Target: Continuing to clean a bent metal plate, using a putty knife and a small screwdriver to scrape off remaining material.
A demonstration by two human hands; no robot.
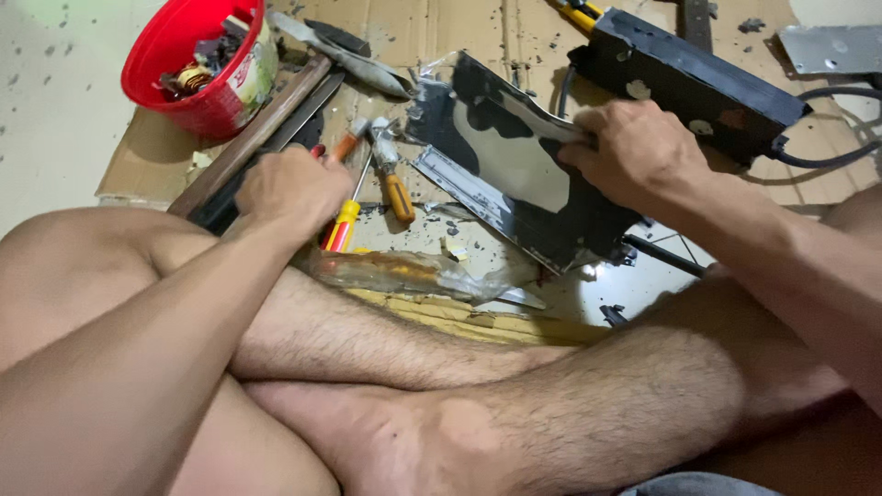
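Cross-legged on the floor, both your hands on the job.
Nearest, your crossed legs (441,386) fence in the work. At 9 o'clock your left hand (289,188) is fisted shut on a red-and-yellow-handled screwdriver (342,223), ready to pry. At 2 o'clock your right hand (634,152) pinches the black-and-silver sheet-metal panel (514,161), tilting it steady. Farther, 11 o'clock, red plastic bowl of scrap parts (197,60) within reach.
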